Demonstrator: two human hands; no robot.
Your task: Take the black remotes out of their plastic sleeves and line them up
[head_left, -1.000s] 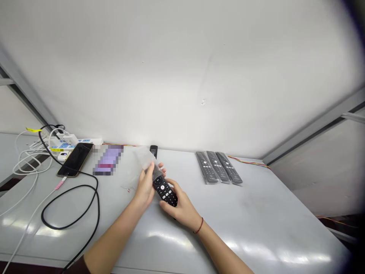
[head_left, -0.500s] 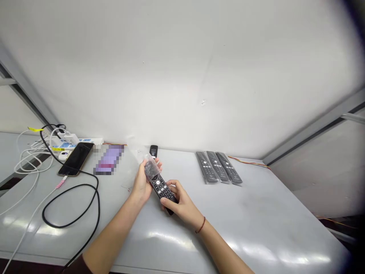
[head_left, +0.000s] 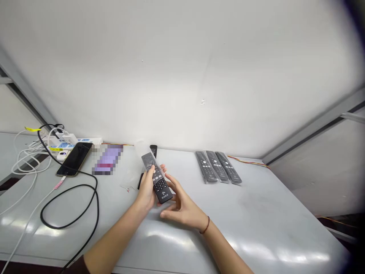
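Observation:
My left hand (head_left: 146, 191) grips a black remote control (head_left: 163, 191), its thumb lying across the buttons. A clear plastic sleeve (head_left: 139, 146) covers the remote's upper part, while its lower keys and logo show bare. My right hand (head_left: 186, 208) is open beside the remote's lower end, fingers and thumb apart. Whether its fingertips touch the remote's underside I cannot tell. Behind the held remote, another dark object (head_left: 154, 149) lies by the wall, partly hidden.
Three remotes in clear sleeves (head_left: 217, 167) lie side by side to the right. On the left are a phone (head_left: 74, 159), a blurred purple rectangle (head_left: 108, 159), a power strip (head_left: 88, 141), a looped black cable (head_left: 97, 205) and white cables (head_left: 27, 160). A wall rises behind the grey table (head_left: 256, 213).
The sleeve has slid further down over the remote. My right hand has let go of its lower end and spread open. The left thumb now presses on the remote's front.

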